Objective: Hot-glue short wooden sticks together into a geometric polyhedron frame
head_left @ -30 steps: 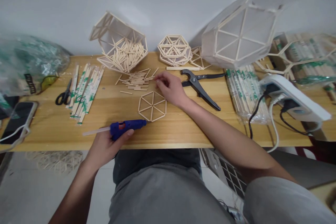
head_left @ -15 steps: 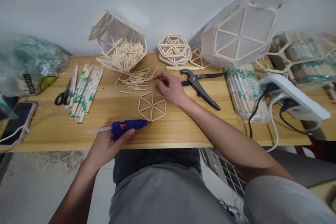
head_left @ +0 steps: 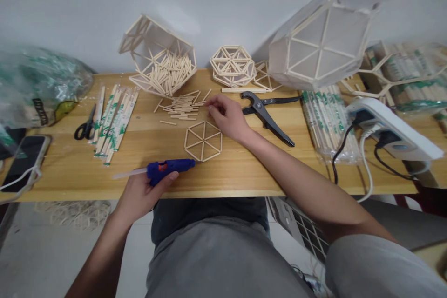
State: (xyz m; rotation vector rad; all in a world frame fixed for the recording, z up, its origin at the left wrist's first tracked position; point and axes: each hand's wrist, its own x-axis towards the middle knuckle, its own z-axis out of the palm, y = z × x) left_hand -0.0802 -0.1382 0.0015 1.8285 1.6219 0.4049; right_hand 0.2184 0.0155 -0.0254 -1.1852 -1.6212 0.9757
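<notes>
My left hand [head_left: 141, 193] is closed around a blue glue gun [head_left: 169, 169] near the table's front edge. A pale glue stick [head_left: 129, 173] pokes out of its back, and its nozzle points right, close to the lower corner of a hexagonal frame of wooden sticks [head_left: 203, 141] with spokes. That frame lies flat on the table. My right hand [head_left: 226, 116] rests just beyond it, at the right side of a loose pile of short sticks [head_left: 181, 106]. Its fingers are curled with the thumb drawn in; whatever is between the fingertips is hidden.
Behind the pile, an open stick-framed container [head_left: 139, 77] holds many short sticks. Black pliers [head_left: 267, 118] lie right of my right hand. Scissors [head_left: 85, 125] and wrapped chopsticks [head_left: 113, 123] lie left. A power strip [head_left: 394, 128] with cables and a large covered polyhedron [head_left: 314, 46] stand right.
The view has shifted very slightly. Both hands, the glue gun and the hexagonal frame keep practically the same places on the table.
</notes>
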